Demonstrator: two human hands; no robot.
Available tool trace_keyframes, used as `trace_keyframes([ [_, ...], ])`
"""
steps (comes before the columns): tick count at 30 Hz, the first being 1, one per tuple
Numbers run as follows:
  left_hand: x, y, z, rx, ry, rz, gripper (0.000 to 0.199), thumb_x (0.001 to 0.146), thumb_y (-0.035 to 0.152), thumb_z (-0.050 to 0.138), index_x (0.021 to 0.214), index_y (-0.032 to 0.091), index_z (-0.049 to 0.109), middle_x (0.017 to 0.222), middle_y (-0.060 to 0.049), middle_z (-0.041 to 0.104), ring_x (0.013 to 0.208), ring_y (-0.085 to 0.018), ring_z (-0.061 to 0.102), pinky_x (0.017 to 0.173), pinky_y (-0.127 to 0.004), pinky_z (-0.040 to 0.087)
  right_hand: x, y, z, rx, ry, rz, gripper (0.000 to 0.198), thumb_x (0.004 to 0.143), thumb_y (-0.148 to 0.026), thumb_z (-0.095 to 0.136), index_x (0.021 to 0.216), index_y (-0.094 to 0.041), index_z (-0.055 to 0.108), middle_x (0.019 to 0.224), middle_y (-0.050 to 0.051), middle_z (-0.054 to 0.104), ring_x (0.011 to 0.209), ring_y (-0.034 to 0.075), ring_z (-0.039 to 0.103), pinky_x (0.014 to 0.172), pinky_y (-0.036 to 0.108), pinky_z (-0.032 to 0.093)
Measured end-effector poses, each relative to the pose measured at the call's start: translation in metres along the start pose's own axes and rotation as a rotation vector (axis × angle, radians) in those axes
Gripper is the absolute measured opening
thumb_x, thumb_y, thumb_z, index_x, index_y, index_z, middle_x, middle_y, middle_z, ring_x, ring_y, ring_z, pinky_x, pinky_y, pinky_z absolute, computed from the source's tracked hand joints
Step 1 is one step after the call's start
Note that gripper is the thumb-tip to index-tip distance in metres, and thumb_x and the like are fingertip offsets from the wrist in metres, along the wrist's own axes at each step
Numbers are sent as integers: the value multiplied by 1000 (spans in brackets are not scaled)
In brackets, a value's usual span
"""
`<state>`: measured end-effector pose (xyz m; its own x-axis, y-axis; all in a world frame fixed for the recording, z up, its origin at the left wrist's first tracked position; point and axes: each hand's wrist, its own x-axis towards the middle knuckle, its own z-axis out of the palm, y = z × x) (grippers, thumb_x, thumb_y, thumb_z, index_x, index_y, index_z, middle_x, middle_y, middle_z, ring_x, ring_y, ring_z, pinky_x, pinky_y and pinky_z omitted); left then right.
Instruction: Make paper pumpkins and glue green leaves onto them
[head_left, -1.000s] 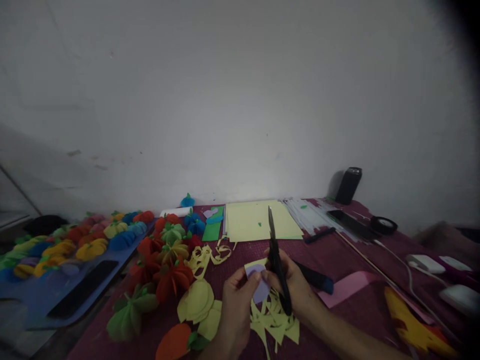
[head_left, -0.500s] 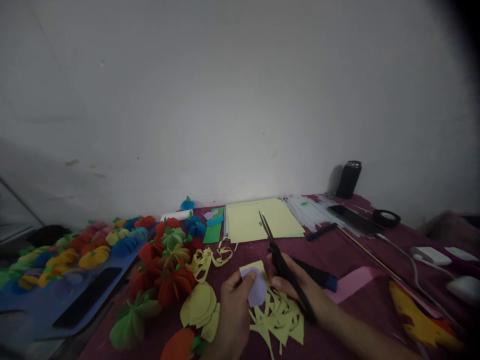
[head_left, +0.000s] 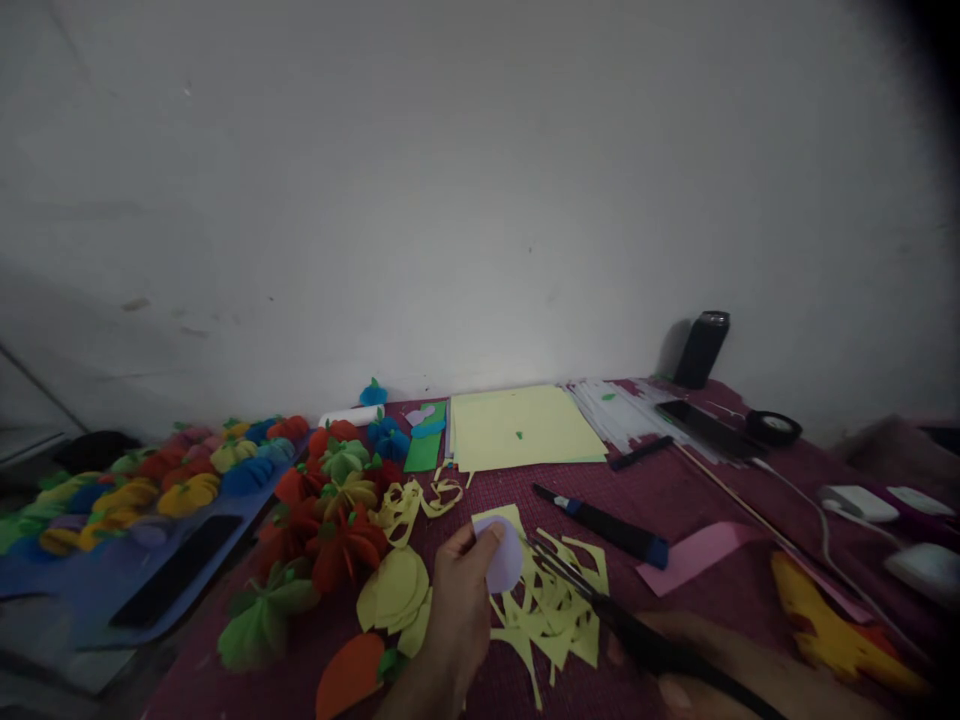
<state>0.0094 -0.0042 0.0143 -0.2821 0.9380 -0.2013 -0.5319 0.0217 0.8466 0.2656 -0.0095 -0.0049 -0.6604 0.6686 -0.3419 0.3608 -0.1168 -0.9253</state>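
Quick tally: one pair of scissors, one lilac oval, one heap of pale yellow scraps and one pile of pale yellow cut-outs, too overlapped for an exact number. Also one box cutter, one wooden stick, one pink strip, one dark can, one tape roll, one green sheet and one white roll. Two little green bits, two flat black slabs. One blue tray with well over a dozen paper pumpkins, plus one blue pumpkin by the wall.
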Motion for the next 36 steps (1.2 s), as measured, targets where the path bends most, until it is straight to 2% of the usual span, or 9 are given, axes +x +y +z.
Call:
trace_keyframes([
  [3,0,0,-1,5,1,-2,25,62,29,77,80,13,71,61,-2,66,54,-11,58,55,-21,44,0,-11,3,-23,-48,3,46,80,-52,57,115,-22,57,77,1,60,65,12,57,62,23,43],
  [6,-1,0,0,9,-3,-3,26,62,30,77,79,12,70,61,-1,66,51,-11,56,50,-21,41,3,-23,6,-26,-57,3,49,79,-55,56,112,-19,56,78,2,59,65,12,56,60,24,43],
  [13,-7,-4,2,7,-21,-33,27,59,31,78,76,12,70,59,0,63,50,-10,53,49,-21,40,20,-44,18,60,-78,-70,48,75,-60,57,94,-17,55,75,1,54,60,11,51,56,23,40],
  [18,-11,-4,6,-12,-36,-66,28,56,32,78,73,12,69,56,0,61,49,-10,52,49,-22,39,29,-49,24,26,-78,-125,38,80,-55,54,88,-18,53,76,0,52,62,11,49,59,24,40],
  [25,-12,-6,7,-49,-43,-97,27,56,30,78,73,12,68,59,-1,62,51,-11,53,51,-23,38,42,-43,30,42,-69,-214,34,82,-51,55,91,-18,53,76,-1,47,61,9,43,56,22,38],
  [31,-14,-4,8,-79,-51,-115,27,56,31,78,72,12,68,58,0,60,51,-10,51,52,-22,37,45,-40,33,22,-33,-191,35,81,-52,55,92,-18,55,73,-3,45,59,9,39,53,20,35],
  [36,-14,-2,8,-90,-51,-119,26,56,30,78,72,13,68,59,0,61,51,-10,51,53,-22,37,44,-44,34,-6,-3,-159,42,79,-56,55,103,-20,55,74,-2,45,60,10,40,54,21,38],
])
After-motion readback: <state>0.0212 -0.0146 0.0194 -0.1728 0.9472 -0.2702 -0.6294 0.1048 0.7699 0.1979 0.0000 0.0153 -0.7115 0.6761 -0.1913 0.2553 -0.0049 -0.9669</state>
